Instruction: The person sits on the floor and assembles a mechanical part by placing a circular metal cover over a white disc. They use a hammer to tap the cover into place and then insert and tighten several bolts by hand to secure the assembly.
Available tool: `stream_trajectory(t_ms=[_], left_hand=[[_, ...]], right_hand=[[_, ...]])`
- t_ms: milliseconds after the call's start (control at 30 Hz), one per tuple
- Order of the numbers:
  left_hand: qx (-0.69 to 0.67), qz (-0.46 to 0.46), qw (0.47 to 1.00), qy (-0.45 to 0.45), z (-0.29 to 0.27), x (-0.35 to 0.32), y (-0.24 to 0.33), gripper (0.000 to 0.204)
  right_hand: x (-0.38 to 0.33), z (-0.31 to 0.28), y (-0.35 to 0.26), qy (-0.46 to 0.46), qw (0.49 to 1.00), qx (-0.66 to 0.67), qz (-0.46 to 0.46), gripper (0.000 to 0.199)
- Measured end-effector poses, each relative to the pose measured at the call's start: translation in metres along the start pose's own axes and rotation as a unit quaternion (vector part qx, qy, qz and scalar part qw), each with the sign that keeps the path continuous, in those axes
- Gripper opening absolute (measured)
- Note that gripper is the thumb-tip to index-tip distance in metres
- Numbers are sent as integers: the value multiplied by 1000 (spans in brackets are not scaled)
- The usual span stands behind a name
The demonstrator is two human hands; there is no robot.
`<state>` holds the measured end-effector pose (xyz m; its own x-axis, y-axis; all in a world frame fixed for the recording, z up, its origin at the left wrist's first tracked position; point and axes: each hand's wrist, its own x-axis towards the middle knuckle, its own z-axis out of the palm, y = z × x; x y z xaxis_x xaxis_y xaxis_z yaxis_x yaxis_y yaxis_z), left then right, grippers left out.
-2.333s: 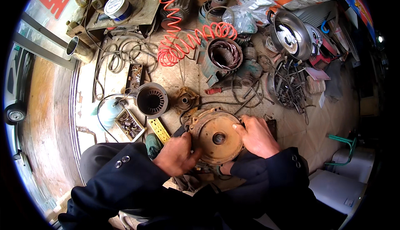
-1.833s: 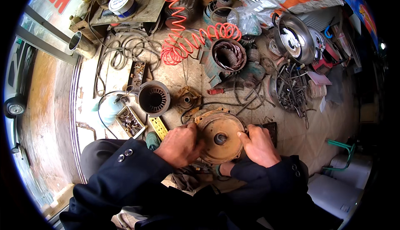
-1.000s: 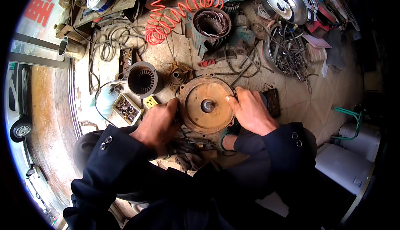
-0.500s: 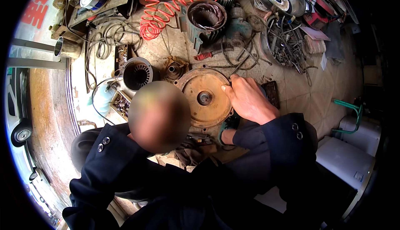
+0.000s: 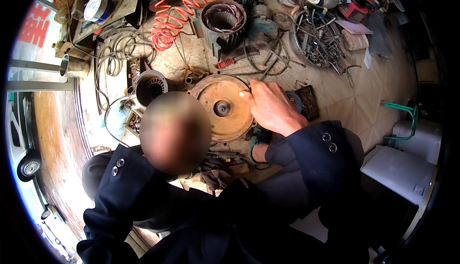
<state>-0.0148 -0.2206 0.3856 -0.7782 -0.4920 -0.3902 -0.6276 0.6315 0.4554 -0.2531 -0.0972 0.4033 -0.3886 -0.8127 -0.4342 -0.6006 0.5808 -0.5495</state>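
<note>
A round, rust-brown metal flange cover (image 5: 208, 108) with bolt lugs round its edge lies in front of me, a dark hub with a round centre in its middle. My right hand (image 5: 273, 106) is closed at its upper right rim, thumb on the face and fingers curled over the edge. A thin metal rod (image 5: 267, 68) shows just beyond the fingers; whether they touch it I cannot tell. Left of the cover, a blurred patch hides my left hand (image 5: 175, 134) and whatever it touches. Behind that patch stands a slotted cylindrical motor stator (image 5: 151, 89).
A finned motor housing (image 5: 223, 22) with windings stands beyond the cover. Right of it is a basin (image 5: 299, 48) of tools. A red coiled hose (image 5: 165, 36) and dark cables lie at the back left. Near my right hand are a blue disc (image 5: 294, 102) and a dark block (image 5: 307, 103).
The whole scene has shifted somewhat to the left in view. My right hand stays at the cover's rim, and more of the blue disc beside it shows.
</note>
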Motion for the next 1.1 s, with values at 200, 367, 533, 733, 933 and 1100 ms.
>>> stream_trajectory(t_ms=[200,367,533,733,933,1100], left_hand=[[-30,38,998,42,14,-7,-1,16],[-287,29,952,105,45,-10,-25,15],[-23,64,994,89,33,-12,-22,17],[-24,42,998,-31,10,-8,-17,23],[-29,62,997,42,19,-6,-19,14],[-24,57,997,51,19,-12,-19,10]], right_hand=[[-1,-5,2,-31,999,-11,35,34],[0,-1,2,-28,999,-8,22,31],[0,-3,1,-31,999,-10,11,30],[-2,-4,-6,-45,998,-15,43,29],[0,0,2,-16,1000,-6,25,26],[3,0,-1,-48,999,2,14,33]])
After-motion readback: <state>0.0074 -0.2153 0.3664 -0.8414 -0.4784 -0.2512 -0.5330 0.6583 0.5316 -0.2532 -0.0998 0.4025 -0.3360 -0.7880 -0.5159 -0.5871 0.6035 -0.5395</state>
